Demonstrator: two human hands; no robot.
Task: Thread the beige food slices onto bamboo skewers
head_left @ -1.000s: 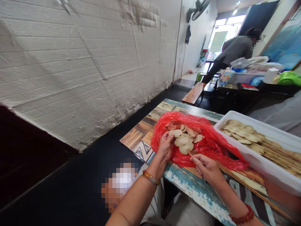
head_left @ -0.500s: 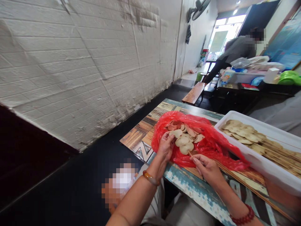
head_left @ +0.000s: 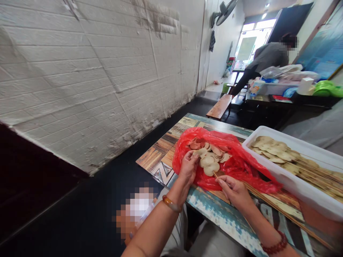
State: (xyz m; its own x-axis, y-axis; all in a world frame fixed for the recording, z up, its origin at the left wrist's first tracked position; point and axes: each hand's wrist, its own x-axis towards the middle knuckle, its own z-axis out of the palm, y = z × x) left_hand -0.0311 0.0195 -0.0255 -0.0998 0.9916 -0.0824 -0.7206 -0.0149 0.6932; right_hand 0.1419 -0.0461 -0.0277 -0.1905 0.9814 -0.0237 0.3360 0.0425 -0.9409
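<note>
In my right hand [head_left: 232, 189], closed by thumb and fingers, is a thin wooden skewer [head_left: 215, 175]. Pale round slices [head_left: 211, 169] sit at its far end, over an open red plastic bag [head_left: 184, 137]. My left hand [head_left: 189, 167] pinches another pale round slice [head_left: 201, 152] at the bag's left side, close to those on the skewer. More loose slices [head_left: 218, 151], some pinkish, lie inside the bag. Part of the skewer is hidden behind my right fingers.
Right of the bag, a white tray [head_left: 253, 132] holds several skewers with slices. Loose skewers [head_left: 297, 223] lie along the patterned table [head_left: 155, 153]. Beyond are a wooden bench [head_left: 220, 107], a loaded second table and a bending person [head_left: 264, 59]. A white wall [head_left: 107, 71] runs along the left.
The view has shifted slightly. Both hands keep almost the same place over the bag, still gripping the slice and the skewer.
</note>
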